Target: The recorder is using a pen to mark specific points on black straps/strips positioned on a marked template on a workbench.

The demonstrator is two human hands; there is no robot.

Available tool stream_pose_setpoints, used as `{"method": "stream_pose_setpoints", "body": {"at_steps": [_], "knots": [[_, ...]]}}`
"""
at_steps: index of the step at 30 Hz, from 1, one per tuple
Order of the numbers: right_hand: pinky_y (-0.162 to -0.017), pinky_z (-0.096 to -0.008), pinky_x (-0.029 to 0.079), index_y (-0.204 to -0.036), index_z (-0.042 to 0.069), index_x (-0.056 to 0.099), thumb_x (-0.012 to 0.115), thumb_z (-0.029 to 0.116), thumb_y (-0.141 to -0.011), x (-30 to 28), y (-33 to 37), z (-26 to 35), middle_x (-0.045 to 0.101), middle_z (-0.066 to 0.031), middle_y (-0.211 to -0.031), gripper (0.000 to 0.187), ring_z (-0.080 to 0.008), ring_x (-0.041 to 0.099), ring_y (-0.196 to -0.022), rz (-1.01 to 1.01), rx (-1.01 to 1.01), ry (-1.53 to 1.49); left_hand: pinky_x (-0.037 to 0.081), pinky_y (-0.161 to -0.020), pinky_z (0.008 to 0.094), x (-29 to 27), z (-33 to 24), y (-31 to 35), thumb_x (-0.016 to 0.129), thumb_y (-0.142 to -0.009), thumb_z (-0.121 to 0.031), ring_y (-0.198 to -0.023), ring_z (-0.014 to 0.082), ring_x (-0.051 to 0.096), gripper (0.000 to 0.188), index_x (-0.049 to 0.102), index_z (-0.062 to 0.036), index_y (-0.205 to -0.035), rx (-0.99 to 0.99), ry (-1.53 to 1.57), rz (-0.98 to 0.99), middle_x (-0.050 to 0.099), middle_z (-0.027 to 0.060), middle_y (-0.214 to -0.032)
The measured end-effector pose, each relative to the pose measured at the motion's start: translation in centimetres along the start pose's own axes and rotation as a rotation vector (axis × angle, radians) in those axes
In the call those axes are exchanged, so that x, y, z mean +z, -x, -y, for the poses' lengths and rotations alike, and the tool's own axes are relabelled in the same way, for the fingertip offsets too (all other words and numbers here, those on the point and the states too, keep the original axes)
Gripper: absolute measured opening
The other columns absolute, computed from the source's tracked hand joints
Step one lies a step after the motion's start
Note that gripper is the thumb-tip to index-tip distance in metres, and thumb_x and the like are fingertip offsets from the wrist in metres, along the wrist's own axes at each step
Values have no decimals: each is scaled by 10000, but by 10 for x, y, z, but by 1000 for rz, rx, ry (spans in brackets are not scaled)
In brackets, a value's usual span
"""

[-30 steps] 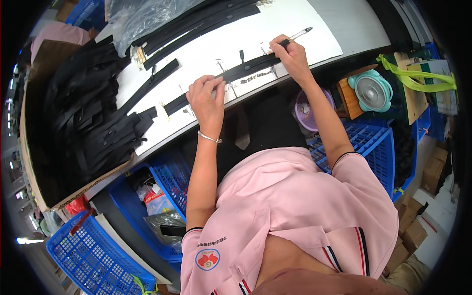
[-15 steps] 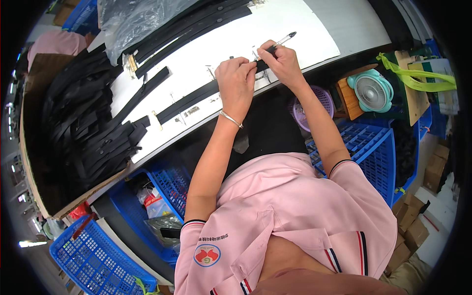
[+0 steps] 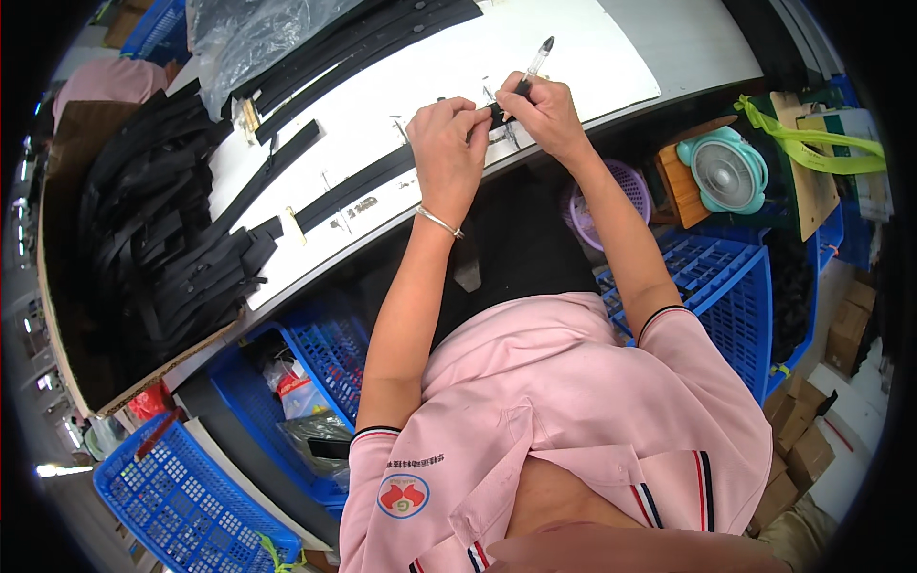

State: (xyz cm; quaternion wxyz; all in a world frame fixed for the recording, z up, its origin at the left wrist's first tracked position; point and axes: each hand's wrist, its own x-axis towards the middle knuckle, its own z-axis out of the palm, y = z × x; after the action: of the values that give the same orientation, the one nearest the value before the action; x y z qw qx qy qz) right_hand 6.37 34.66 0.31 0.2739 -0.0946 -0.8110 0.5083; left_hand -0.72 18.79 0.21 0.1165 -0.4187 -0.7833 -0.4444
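Observation:
A long black fabric strap (image 3: 361, 183) lies along the near edge of the white work board (image 3: 592, 59). My left hand (image 3: 447, 151) is closed at the strap's right part, with thumb and fingers bent together on it. Just to the right, my right hand (image 3: 546, 113) grips a clear pen with a black cap end (image 3: 541, 55); its writing end points down at the strap's end, and the tip is mostly hidden by my fingers. Dark marks show on the board beside the strap.
At left stands a cardboard box (image 3: 59, 277) heaped with black straps (image 3: 167, 229). More straps and clear plastic wrap (image 3: 253, 48) lie at the far side. Around the table are blue baskets (image 3: 196, 497), a purple basket (image 3: 626, 191) and a teal fan (image 3: 726, 170).
The pen has tilted more upright in my right hand. My left hand has shifted slightly left, partly along with the whole view; both hands stay at the strap.

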Motion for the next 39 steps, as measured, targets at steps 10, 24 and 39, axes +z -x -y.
{"method": "stream_pose_setpoints", "body": {"at_steps": [10, 24, 39], "knots": [[-582, -300, 447, -804, 31, 692, 666, 164, -893, 1, 0, -1, 637, -46, -623, 162, -136, 589, -592, 57, 23, 2, 462, -866, 390, -6, 1, 0, 784, -806, -108, -990, 257, 620, 112, 778, -89, -916, -11, -22, 7, 710, 44, -997], [-647, -294, 449, -930, 115, 694, 812, 268, -848, 17, -5, 18, 637, 22, -745, 210, -169, 554, -616, 17, -266, 461, 401, -1072, 455, -154, 137, 14, 708, -852, -63, -1166, 332, 600, 205, 737, -20, -1051, -304, -509, -184, 689, 146, -1181], [-804, -347, 518, -1040, 84, 730, 756, 126, -899, 37, 5, 36, 745, -84, -940, 149, -265, 681, -828, -382, -120, 429, 523, -750, 321, -81, 26, 3, 741, -882, -147, -865, 232, 676, 208, 782, -84, -1076, -138, -27, 259, 714, 71, -959]]}}
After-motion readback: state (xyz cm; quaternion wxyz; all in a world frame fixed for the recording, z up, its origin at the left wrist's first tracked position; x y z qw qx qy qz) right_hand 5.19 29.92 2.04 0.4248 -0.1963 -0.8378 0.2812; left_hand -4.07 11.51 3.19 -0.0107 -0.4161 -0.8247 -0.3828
